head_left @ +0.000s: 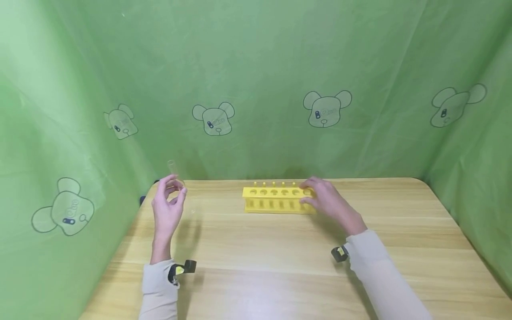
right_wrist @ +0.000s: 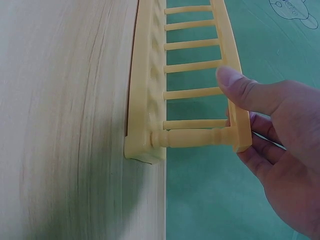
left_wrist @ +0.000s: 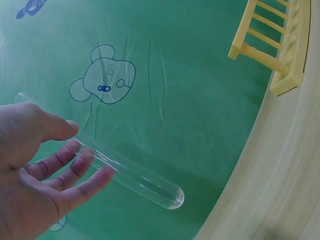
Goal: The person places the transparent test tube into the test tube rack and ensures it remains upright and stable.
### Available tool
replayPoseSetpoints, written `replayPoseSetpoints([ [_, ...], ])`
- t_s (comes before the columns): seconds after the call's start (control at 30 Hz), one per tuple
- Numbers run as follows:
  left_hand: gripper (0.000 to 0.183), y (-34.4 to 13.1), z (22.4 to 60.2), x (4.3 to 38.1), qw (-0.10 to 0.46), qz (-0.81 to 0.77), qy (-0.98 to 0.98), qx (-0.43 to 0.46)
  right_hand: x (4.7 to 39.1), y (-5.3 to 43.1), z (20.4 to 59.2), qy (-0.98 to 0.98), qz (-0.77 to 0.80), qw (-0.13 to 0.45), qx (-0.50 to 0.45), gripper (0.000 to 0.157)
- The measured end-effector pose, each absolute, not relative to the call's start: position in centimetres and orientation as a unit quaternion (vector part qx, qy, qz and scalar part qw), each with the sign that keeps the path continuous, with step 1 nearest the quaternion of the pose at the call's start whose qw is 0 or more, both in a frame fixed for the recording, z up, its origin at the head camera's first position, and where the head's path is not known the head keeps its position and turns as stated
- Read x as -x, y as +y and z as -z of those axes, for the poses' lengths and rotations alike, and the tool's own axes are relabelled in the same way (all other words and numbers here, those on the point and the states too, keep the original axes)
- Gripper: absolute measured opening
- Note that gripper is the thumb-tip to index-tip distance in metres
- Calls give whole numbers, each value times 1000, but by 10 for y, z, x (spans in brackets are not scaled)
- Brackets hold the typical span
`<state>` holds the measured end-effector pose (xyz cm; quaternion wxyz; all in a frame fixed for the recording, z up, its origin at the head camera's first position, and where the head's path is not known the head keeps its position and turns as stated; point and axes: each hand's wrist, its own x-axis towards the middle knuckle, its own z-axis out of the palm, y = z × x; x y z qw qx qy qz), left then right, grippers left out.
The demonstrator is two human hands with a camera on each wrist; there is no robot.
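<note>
A clear glass test tube (left_wrist: 145,182) is pinched between the thumb and fingers of my left hand (head_left: 168,206), held above the left side of the table. In the left wrist view its rounded bottom points down and to the right, and it looks free of contents. My right hand (head_left: 330,202) grips the right end of a yellow test tube rack (head_left: 276,194), thumb on the near side of the top plate and fingers behind. The rack stands upright on the table, with a row of round holes and several pegs (head_left: 274,183) along its back; no tubes show in it.
The wooden table (head_left: 256,249) has rounded far corners. Green curtains (head_left: 264,89) printed with mouse-like heads hang behind it and at both sides. Each wrist wears a small black camera, one (head_left: 182,270) on the left and another (head_left: 340,253) on the right.
</note>
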<state>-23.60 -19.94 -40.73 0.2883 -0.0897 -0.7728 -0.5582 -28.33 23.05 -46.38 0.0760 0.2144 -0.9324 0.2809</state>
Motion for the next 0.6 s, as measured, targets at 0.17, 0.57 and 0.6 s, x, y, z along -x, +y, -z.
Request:
replayPoseSetpoints([
  [0.17,42,-206,425,251,286,565,-769,88,284,231,465,-932,-283,76,-214,49],
  [0.57,42,-190,418,249,269,581,-761,99,283,231,464,-932,-285,77,-210,48],
  [0.6,42,-186,414,247,268,583,-761,99,282,231,464,-932,-285,78,-210,47],
])
